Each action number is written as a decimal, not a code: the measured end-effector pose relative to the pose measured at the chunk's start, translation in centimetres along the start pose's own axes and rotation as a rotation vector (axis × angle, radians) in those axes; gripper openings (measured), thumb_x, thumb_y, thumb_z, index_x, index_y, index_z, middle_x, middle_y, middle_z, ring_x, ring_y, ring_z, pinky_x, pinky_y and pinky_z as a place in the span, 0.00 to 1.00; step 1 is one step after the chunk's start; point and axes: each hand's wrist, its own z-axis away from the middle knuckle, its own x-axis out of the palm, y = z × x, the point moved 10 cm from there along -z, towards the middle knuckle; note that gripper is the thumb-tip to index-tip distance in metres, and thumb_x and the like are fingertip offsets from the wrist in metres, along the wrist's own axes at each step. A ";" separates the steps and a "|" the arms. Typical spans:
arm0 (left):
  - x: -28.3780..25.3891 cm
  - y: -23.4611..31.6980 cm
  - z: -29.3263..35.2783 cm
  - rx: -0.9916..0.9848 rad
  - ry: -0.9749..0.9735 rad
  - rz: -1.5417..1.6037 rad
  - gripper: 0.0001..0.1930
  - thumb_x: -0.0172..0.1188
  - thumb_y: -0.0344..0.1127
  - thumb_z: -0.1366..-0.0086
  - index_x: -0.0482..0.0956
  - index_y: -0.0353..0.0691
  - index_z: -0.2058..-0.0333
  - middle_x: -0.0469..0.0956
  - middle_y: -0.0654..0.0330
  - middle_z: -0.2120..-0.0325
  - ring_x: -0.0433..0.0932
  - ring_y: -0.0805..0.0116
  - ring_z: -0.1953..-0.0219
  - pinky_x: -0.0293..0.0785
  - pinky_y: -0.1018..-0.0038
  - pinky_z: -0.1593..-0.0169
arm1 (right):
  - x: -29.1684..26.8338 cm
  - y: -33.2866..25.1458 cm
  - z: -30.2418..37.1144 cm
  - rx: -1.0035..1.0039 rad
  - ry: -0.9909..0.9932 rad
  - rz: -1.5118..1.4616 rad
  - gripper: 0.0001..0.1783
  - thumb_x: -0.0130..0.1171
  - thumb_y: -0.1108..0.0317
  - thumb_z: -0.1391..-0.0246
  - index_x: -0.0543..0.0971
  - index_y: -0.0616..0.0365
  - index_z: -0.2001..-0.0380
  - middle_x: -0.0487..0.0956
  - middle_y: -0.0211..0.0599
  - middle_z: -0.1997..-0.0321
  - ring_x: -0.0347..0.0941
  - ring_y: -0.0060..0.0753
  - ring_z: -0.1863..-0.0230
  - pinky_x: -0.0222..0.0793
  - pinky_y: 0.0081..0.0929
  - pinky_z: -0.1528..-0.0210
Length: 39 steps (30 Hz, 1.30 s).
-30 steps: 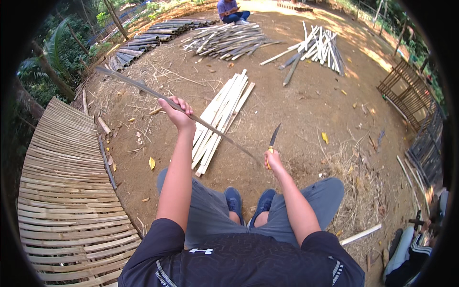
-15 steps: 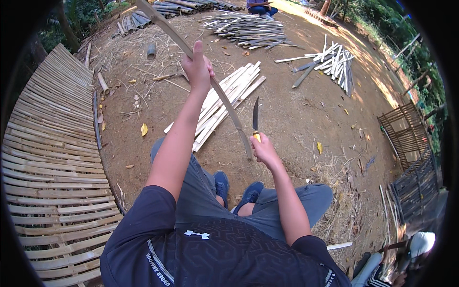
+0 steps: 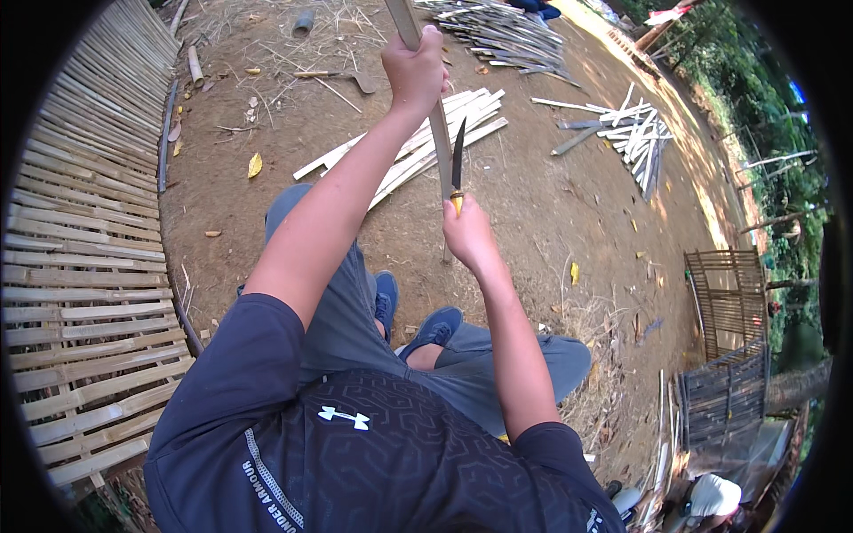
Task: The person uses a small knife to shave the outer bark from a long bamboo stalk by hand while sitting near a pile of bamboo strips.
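My left hand (image 3: 415,73) is closed around a long brownish bamboo strip (image 3: 441,149), held up in front of me. The strip's upper part runs out of the top of the view, and its lower end reaches down beside my right hand. My right hand (image 3: 469,233) grips a knife (image 3: 458,160) by its yellow handle, its dark blade pointing up and away. In the view the blade lies right along the strip; whether the two touch I cannot tell. Behind the strip, a pile of pale split bamboo strips (image 3: 413,173) lies on the ground.
A bamboo slat platform (image 3: 98,329) runs along my left. Beyond the pale strips lies a hooked tool (image 3: 342,78). Farther off are a large pile of strips (image 3: 506,35) and a smaller one (image 3: 635,133). At lower right a person (image 3: 711,497) with white headwear is near.
The bamboo strip has turned from slanting to nearly upright. My right hand and the knife have moved up and left, close to the strip. The whole view has shifted.
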 end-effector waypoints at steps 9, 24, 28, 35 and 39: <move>3.8 0.0 2.6 -0.013 -0.075 -0.029 0.16 0.56 0.36 0.35 0.65 0.41 0.82 0.66 0.64 0.91 0.68 0.74 0.92 0.63 0.75 0.89 | -0.1 4.5 -0.7 0.077 0.026 -0.037 0.21 0.51 0.60 0.39 0.72 0.71 0.56 0.78 0.67 0.59 0.75 0.67 0.53 0.70 0.51 0.50; 7.9 -1.5 3.0 -0.008 -0.173 0.016 0.15 0.57 0.38 0.34 0.65 0.43 0.77 0.64 0.65 0.92 0.65 0.75 0.92 0.60 0.77 0.90 | 1.1 9.9 0.7 0.238 0.053 -0.126 0.21 0.49 0.63 0.39 0.69 0.73 0.53 0.78 0.69 0.59 0.76 0.64 0.53 0.73 0.48 0.49; 8.3 -2.0 2.2 -0.007 -0.314 0.083 0.15 0.53 0.30 0.36 0.60 0.42 0.81 0.62 0.63 0.91 0.60 0.74 0.91 0.56 0.75 0.87 | 0.5 8.4 1.7 0.247 0.005 -0.230 0.18 0.46 0.64 0.36 0.70 0.71 0.53 0.79 0.67 0.59 0.78 0.62 0.56 0.75 0.48 0.52; 10.2 -1.1 2.0 -0.016 -0.459 0.111 0.15 0.50 0.26 0.39 0.59 0.41 0.83 0.61 0.62 0.93 0.59 0.71 0.92 0.59 0.71 0.86 | 1.4 9.9 1.4 0.263 -0.005 -0.230 0.20 0.48 0.65 0.38 0.68 0.74 0.51 0.79 0.67 0.60 0.79 0.59 0.56 0.76 0.45 0.52; 9.5 -1.0 2.6 0.004 -0.439 0.061 0.12 0.49 0.27 0.39 0.60 0.41 0.80 0.61 0.62 0.92 0.58 0.71 0.92 0.58 0.71 0.86 | 1.3 8.3 2.2 0.282 0.000 -0.266 0.20 0.48 0.65 0.38 0.69 0.73 0.51 0.79 0.66 0.58 0.79 0.59 0.55 0.75 0.46 0.52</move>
